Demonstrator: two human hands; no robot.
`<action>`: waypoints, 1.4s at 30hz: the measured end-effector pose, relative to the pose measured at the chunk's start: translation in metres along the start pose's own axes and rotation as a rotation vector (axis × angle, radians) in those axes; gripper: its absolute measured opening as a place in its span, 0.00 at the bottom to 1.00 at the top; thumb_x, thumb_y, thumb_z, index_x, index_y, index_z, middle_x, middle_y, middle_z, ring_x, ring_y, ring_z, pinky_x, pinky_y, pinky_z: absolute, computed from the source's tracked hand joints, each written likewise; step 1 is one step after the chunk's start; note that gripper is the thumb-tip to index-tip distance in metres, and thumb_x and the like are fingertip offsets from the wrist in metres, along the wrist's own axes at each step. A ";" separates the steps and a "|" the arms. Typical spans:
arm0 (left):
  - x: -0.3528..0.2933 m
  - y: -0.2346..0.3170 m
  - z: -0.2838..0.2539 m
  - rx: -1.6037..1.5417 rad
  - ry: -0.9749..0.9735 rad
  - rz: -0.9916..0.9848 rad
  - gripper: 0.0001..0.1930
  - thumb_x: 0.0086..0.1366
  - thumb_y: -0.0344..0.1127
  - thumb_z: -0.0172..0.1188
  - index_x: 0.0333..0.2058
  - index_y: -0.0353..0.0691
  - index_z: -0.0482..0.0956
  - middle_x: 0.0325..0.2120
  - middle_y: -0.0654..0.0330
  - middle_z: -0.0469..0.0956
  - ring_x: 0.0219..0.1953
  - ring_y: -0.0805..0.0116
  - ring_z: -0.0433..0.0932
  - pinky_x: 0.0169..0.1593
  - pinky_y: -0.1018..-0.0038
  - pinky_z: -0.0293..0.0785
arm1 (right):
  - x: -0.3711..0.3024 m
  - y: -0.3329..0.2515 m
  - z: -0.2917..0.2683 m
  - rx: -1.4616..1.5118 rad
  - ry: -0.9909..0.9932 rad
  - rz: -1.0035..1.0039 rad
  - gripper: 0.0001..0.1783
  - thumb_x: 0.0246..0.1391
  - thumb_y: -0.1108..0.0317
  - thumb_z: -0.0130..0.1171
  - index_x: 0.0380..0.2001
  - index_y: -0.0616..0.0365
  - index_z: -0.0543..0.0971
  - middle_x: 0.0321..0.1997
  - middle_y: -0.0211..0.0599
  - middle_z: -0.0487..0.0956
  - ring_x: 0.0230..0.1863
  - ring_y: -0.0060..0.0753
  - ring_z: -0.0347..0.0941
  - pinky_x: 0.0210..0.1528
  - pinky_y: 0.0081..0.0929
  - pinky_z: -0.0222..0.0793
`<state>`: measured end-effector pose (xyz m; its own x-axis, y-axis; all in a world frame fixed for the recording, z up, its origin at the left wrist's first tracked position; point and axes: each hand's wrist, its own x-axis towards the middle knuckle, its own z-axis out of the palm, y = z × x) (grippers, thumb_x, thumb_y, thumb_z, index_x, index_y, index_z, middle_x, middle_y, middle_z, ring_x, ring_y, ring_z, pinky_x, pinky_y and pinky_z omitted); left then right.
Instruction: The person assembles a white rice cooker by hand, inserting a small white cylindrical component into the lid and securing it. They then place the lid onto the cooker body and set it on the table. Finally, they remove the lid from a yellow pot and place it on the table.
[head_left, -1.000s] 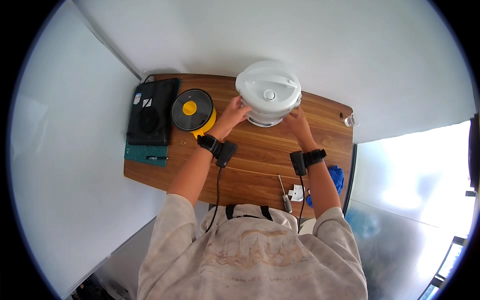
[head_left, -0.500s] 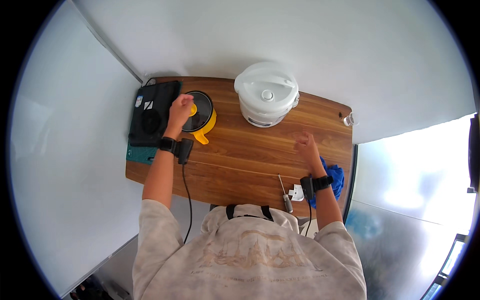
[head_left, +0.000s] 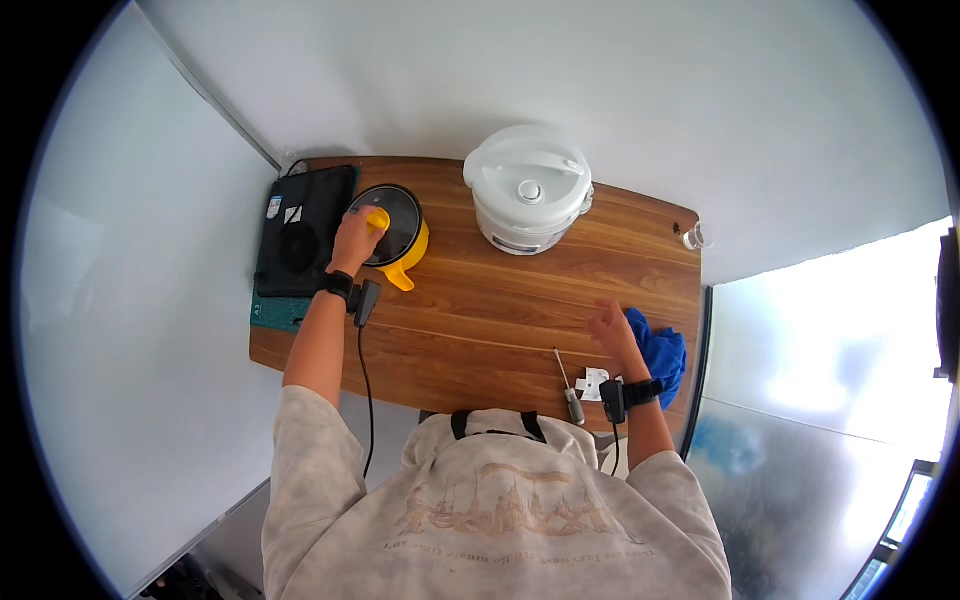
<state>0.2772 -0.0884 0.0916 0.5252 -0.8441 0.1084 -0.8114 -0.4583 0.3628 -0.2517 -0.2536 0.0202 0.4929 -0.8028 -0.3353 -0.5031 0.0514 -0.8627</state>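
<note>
On the left of the table stands a yellow pot [head_left: 414,258] with a handle pointing toward me. A dark glass lid [head_left: 402,210] with a black rim covers it. My left hand [head_left: 354,242] has its fingers closed around the lid's yellow knob [head_left: 379,218], which shows between them. Over the right part of the table, my right hand [head_left: 610,325] holds nothing, its fingers loosely apart. Beside that hand lies a crumpled blue cloth [head_left: 662,355]. A screwdriver [head_left: 572,392] and a small white piece [head_left: 592,384] lie below it, near the front edge.
A white rice cooker [head_left: 528,200] with a closed lid stands at the back middle. At far left, a black flat appliance [head_left: 295,245] rests on a green mat [head_left: 275,312]. A small clear cup [head_left: 696,237] sits at the right edge. Walls border the table at left and back.
My left hand has come down onto the lid's knob. My right hand has drawn back toward me, close to the blue cloth. The pot and rice cooker stay in place.
</note>
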 end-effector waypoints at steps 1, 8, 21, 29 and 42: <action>0.001 0.003 0.000 0.007 -0.002 0.014 0.21 0.60 0.36 0.66 0.52 0.47 0.74 0.40 0.44 0.75 0.44 0.45 0.77 0.48 0.59 0.76 | -0.003 0.000 0.000 0.025 0.005 0.014 0.27 0.55 0.61 0.61 0.57 0.60 0.70 0.30 0.39 0.82 0.30 0.32 0.80 0.35 0.29 0.74; -0.002 0.021 -0.008 -0.005 0.007 -0.030 0.18 0.59 0.33 0.67 0.48 0.48 0.75 0.39 0.46 0.74 0.42 0.45 0.76 0.47 0.60 0.76 | -0.016 0.010 0.000 0.098 -0.076 0.075 0.25 0.60 0.66 0.57 0.57 0.62 0.66 0.34 0.30 0.79 0.34 0.22 0.74 0.35 0.22 0.70; -0.004 0.027 -0.020 -0.035 0.112 0.047 0.15 0.58 0.29 0.66 0.44 0.44 0.76 0.35 0.50 0.74 0.40 0.47 0.77 0.44 0.59 0.75 | -0.034 -0.016 0.004 0.073 -0.077 0.097 0.22 0.59 0.65 0.57 0.55 0.60 0.69 0.35 0.34 0.80 0.36 0.25 0.76 0.37 0.25 0.72; -0.034 0.070 -0.083 -0.441 -0.017 0.050 0.15 0.64 0.32 0.64 0.50 0.43 0.76 0.39 0.55 0.77 0.40 0.64 0.79 0.41 0.70 0.76 | -0.044 -0.044 0.008 0.000 -0.089 -0.024 0.23 0.57 0.64 0.60 0.54 0.60 0.72 0.39 0.42 0.82 0.38 0.29 0.78 0.40 0.28 0.73; -0.169 0.174 -0.082 -1.308 -0.503 0.060 0.32 0.66 0.32 0.62 0.66 0.35 0.60 0.61 0.54 0.68 0.63 0.63 0.68 0.66 0.71 0.62 | -0.096 -0.191 0.043 0.473 -0.456 -0.072 0.26 0.68 0.57 0.53 0.63 0.57 0.63 0.46 0.37 0.79 0.42 0.27 0.77 0.42 0.29 0.78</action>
<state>0.0685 -0.0023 0.2120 0.1255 -0.9886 -0.0832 0.1407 -0.0653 0.9879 -0.1724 -0.1608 0.2009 0.8173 -0.4874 -0.3072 -0.1423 0.3460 -0.9274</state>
